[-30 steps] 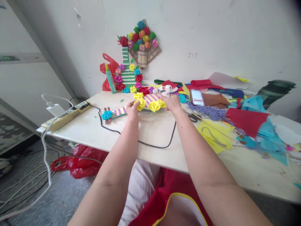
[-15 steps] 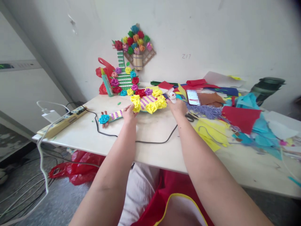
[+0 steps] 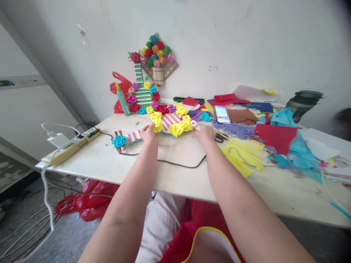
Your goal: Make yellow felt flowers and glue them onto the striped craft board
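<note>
My left hand (image 3: 149,133) is closed on a guitar-shaped craft (image 3: 168,122), where its striped neck meets the body. Yellow paper flowers (image 3: 178,128) edge the body, and a blue flower (image 3: 119,141) sits at the neck's end. In my right hand (image 3: 205,133) is a white glue gun (image 3: 195,125), its front close to the yellow flowers at the body's right edge. I cannot tell if it touches them. A black cord (image 3: 181,166) runs across the table toward that hand. Black-handled scissors (image 3: 220,137) lie just right of it.
A green flowered guitar craft (image 3: 144,96) and a flower basket craft (image 3: 158,75) stand against the wall, beside a glue bottle (image 3: 124,102). On the right lie felt sheets (image 3: 275,138), purple yarn (image 3: 236,129), a phone (image 3: 222,115) and a dark bottle (image 3: 304,104). A power strip (image 3: 71,146) sits left.
The glue gun has dropped and tipped toward the yellow flowers. The craft's blue-flower end has swung slightly nearer me. My left hand keeps its hold.
</note>
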`<state>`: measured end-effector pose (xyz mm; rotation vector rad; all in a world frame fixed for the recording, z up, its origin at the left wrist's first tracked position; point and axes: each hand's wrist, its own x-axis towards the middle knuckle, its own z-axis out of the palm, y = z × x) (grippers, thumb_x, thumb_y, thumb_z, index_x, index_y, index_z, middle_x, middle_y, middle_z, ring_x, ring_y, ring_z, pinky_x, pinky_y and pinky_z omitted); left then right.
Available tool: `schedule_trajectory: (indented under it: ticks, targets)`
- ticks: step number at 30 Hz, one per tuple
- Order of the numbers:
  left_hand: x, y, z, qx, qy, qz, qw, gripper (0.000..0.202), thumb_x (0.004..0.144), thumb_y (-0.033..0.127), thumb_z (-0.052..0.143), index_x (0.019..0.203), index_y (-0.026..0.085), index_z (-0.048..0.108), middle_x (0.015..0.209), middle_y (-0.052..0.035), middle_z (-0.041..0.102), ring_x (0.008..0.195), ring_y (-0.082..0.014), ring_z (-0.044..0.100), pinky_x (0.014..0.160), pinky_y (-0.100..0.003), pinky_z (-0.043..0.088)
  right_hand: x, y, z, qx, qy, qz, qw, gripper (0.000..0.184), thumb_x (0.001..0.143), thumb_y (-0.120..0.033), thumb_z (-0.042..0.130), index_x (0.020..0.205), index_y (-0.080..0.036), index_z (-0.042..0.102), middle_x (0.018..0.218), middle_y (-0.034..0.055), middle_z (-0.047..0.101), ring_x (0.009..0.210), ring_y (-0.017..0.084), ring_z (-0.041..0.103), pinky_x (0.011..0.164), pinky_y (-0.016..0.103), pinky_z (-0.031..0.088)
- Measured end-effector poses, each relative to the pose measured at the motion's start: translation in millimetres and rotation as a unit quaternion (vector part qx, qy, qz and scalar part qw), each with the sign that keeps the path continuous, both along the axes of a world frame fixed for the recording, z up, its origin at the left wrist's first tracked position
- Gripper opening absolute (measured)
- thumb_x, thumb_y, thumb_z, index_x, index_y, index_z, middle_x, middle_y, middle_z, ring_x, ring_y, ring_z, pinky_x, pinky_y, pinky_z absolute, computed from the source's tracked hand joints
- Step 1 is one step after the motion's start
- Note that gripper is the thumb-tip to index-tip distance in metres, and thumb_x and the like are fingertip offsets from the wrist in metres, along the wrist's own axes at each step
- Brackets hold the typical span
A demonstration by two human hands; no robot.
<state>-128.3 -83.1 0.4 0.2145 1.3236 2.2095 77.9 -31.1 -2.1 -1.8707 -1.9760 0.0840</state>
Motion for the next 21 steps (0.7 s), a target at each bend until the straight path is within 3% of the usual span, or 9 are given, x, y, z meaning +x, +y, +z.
schedule_trajectory:
  ticks: [5, 8, 17, 21]
  targets:
    - [-0.8, -1.5, 2.3, -0.014, -0.014, -0.008, 1.000, 0.027, 0.058, 0.019, 0.066, 0.078, 0.015, 0.049, 0.066, -0.0005, 0.055, 0.057, -0.0128, 0.057, 0.049, -0.023, 0.044, 1.9, -3.0, 0.4, 0.023, 0.021, -0.028, 0.999, 0.037, 0.081, -0.037, 0.043, 0.112, -0.021, 0.055, 0.105, 0.0135, 0.061, 0.096, 0.025, 0.058, 0.075, 0.034, 0.041]
    - [-4.2, -0.4, 0.8, -0.033, -0.029, -0.013, 0.999, 0.024, 0.059, 0.019, 0.064, 0.078, 0.015, 0.050, 0.063, 0.0003, 0.054, 0.057, -0.0124, 0.057, 0.048, -0.022, 0.044, 7.4, -4.7, -0.4, 0.000, 0.012, -0.038, 0.999, 0.038, 0.082, -0.038, 0.041, 0.115, -0.022, 0.053, 0.103, 0.0137, 0.062, 0.096, 0.024, 0.057, 0.075, 0.033, 0.041]
    - [-5.6, -4.0, 7.7, -0.023, -0.068, -0.032, 0.997, 0.018, 0.063, 0.016, 0.062, 0.076, 0.014, 0.050, 0.065, -0.0006, 0.054, 0.053, -0.0094, 0.055, 0.050, -0.021, 0.046, 11.4, -9.0, -3.6, -0.009, -0.083, 0.076, 0.994, 0.044, 0.076, -0.046, 0.047, 0.112, -0.023, 0.054, 0.100, 0.0103, 0.064, 0.097, 0.025, 0.057, 0.082, 0.037, 0.037]
    - [-3.4, -6.7, 14.2, -0.015, -0.084, -0.035, 0.996, 0.014, 0.064, 0.015, 0.060, 0.073, 0.014, 0.049, 0.066, -0.0020, 0.055, 0.054, -0.0103, 0.057, 0.051, -0.022, 0.048, 9.8, -10.0, -3.3, -0.021, -0.090, 0.069, 0.993, 0.048, 0.076, -0.047, 0.044, 0.117, -0.025, 0.053, 0.111, 0.0124, 0.058, 0.103, 0.027, 0.052, 0.085, 0.041, 0.034]
